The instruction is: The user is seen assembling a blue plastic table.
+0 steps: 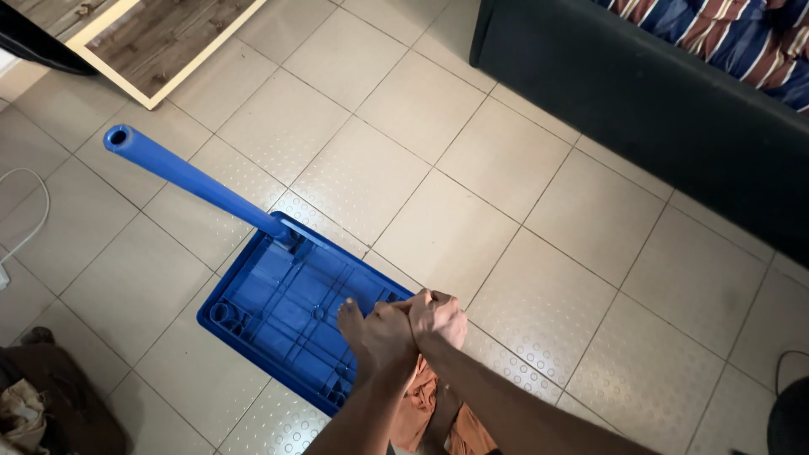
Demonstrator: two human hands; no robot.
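Note:
A blue plastic stool (286,312) lies upside down on the tiled floor, its ribbed underside facing up. One blue tube leg (190,179) is fitted in its far corner and slants up to the left. My left hand (379,337) and my right hand (440,320) are clenched side by side over the stool's near right corner, knuckles up. Whatever may be inside the fists is hidden. Orange cloth (421,413) shows below my forearms.
A dark sofa (657,101) with a striped cover runs along the upper right. A wood-patterned board with a pale frame (156,38) lies at the upper left. A white cable (34,211) curls at the left edge, and brown cloth (42,404) sits at the lower left.

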